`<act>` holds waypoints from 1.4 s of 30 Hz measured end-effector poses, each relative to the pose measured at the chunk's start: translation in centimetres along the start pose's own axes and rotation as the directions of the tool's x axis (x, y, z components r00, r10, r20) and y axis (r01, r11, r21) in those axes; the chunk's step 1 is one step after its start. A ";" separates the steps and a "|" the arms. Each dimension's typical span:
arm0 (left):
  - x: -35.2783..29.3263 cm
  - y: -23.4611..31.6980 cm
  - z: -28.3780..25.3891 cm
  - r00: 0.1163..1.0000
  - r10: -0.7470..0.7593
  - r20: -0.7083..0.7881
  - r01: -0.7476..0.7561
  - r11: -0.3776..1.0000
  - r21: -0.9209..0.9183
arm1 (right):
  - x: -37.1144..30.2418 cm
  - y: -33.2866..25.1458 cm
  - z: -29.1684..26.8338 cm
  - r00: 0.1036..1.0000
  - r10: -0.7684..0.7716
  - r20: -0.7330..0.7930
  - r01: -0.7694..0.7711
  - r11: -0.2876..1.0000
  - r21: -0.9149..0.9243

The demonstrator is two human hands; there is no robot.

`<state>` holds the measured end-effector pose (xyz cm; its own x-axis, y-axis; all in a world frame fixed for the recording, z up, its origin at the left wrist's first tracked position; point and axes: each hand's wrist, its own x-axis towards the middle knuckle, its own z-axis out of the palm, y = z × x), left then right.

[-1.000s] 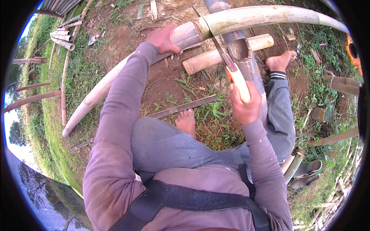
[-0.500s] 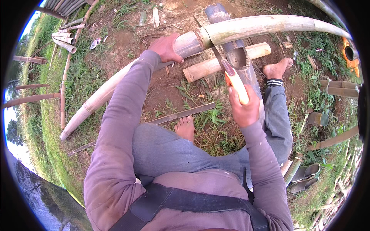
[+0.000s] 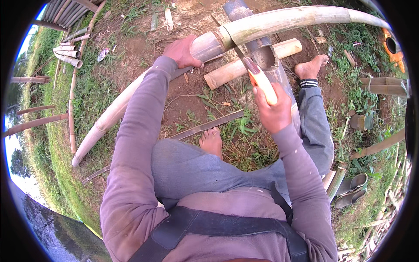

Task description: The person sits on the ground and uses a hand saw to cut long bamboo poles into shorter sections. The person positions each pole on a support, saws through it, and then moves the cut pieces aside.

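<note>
A long, pale bamboo pole (image 3: 279, 25) runs across the scene from far right to lower left, bending in the fisheye picture. My left hand (image 3: 180, 53) is closed over it from above, left of a ringed joint. Just right of that joint, the thin blade of a hand saw (image 3: 238, 50) crosses the pole, its tip showing beyond the far side. My right hand (image 3: 275, 111) is wrapped round the saw's pale handle. Beneath the pole lies a thicker, greyish bamboo piece (image 3: 290, 89) with an open hollow (image 3: 265, 56). How deep the blade sits cannot be seen.
A short bamboo length (image 3: 229, 74) lies crosswise under the thicker piece. My bare feet (image 3: 211, 140) rest on the ground near a flat strip (image 3: 207, 124). Cut bamboo tubes (image 3: 70, 54) are at left; an orange object (image 3: 393, 52) and dark shoes (image 3: 351, 190) are at right.
The saw has slid slightly forward across the pole, its handle now closer to it. My left hand keeps its place on the pole. The whole view has shifted a little.
</note>
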<state>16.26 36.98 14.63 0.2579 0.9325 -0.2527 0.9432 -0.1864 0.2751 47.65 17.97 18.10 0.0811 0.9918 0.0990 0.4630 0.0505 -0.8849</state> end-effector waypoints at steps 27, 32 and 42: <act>-4.0 3.0 0.4 0.995 0.064 0.074 -0.060 0.996 -0.059 | -0.4 6.5 2.9 0.976 -0.179 -0.123 0.192 0.976 0.105; -3.0 3.0 0.5 0.999 0.045 0.017 -0.046 0.999 0.011 | 0.6 6.6 3.8 0.990 -0.111 -0.087 0.126 0.972 0.200; -1.3 1.9 0.1 0.994 -0.105 -0.038 0.107 0.992 0.062 | -0.7 0.0 -0.1 0.997 0.082 -0.003 -0.081 0.985 0.153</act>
<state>17.76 35.40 15.34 0.1494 0.9580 -0.2448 0.9766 -0.1042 0.1880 47.70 17.26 18.14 0.1218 0.9922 0.0272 0.3141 -0.0125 -0.9493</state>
